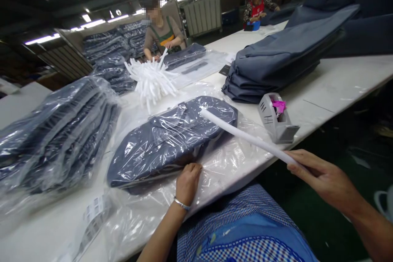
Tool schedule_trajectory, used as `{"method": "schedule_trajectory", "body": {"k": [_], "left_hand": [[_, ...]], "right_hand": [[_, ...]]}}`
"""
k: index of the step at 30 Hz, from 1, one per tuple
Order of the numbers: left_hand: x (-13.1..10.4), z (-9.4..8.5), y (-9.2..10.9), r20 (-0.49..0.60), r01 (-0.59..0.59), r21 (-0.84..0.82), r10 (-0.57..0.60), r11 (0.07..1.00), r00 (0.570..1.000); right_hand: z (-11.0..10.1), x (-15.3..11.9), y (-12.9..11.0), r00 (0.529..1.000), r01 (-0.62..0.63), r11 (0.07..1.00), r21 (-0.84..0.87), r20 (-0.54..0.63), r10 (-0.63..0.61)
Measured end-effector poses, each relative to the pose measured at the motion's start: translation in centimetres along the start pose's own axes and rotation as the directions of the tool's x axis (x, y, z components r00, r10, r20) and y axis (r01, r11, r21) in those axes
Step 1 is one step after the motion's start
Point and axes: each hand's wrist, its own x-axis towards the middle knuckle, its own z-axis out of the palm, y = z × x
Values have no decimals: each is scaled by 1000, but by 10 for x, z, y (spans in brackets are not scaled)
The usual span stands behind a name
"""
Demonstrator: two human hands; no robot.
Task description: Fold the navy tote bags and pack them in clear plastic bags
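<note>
A folded dark blue garment [172, 139] lies in a clear plastic bag [227, 159] on the white table [337, 86] in front of me. My left hand [188, 182] is closed on the bag's near edge, just below the garment. My right hand [325, 178] holds one end of a long white rolled paper tube [245, 136]. The tube slants up and left, and its far end rests over the bagged garment.
A stack of bagged garments [58, 135] sits at the left. A bundle of white tubes [152, 80] lies behind the garment. A grey tape dispenser [274, 118] and a pile of unbagged blue garments [282, 57] are at the right. Two people work farther back.
</note>
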Motion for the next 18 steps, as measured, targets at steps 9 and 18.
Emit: {"method": "schedule_trajectory", "body": {"k": [9, 18], "left_hand": [[5, -15, 13, -176, 58, -63, -68, 996, 982], [29, -69, 21, -231, -44, -94, 21, 995, 973]], "right_hand": [[-10, -16, 21, 984, -178, 984, 27, -19, 178], [-24, -20, 6, 788, -232, 967, 106, 603, 123]]}}
